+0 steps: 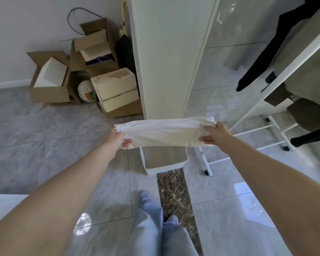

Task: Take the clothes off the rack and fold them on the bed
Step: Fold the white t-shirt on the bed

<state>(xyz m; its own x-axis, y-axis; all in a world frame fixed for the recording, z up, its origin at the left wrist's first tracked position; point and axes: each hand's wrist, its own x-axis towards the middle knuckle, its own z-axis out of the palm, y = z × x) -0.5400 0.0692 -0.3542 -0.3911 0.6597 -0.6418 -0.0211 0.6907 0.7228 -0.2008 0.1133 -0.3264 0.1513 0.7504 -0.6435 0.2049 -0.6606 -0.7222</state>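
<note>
Underfoot at six o'clock spreads a glossy floor [229, 209] of pale grey marbled tiles, bright with reflected window light, crossed by a dark brown veined stone strip [175, 196] that runs up toward the centre. At twelve o'clock a cream wall pillar [163, 58] rises from the floor, smooth and matte, and at its foot stands an open white fabric box [164, 160] with a grey inside. Around ten o'clock a heap of brown cardboard boxes [85, 71], flaps open, sits against the white wall, with a round white bundle [86, 91] tucked among them. At two to three o'clock stands the white metal rack [277, 100], thin-tubed and on small black casters, with dark clothes [266, 58] and brownish clothes [308, 115] hanging on it.

At the middle of the view, in the air above the fabric box, a white garment [166, 132] is stretched into a long horizontal band. It is soft, thin cloth, lightly wrinkled, bunched at both ends. The hands are well apart: the left hand [118, 135] pinches the band's nine o'clock end, the right hand [214, 133] grips its three o'clock end, thumb underneath. Both forearms are bare. Light blue jeans [155, 228] and blue shoes [146, 197] show at six o'clock.
</note>
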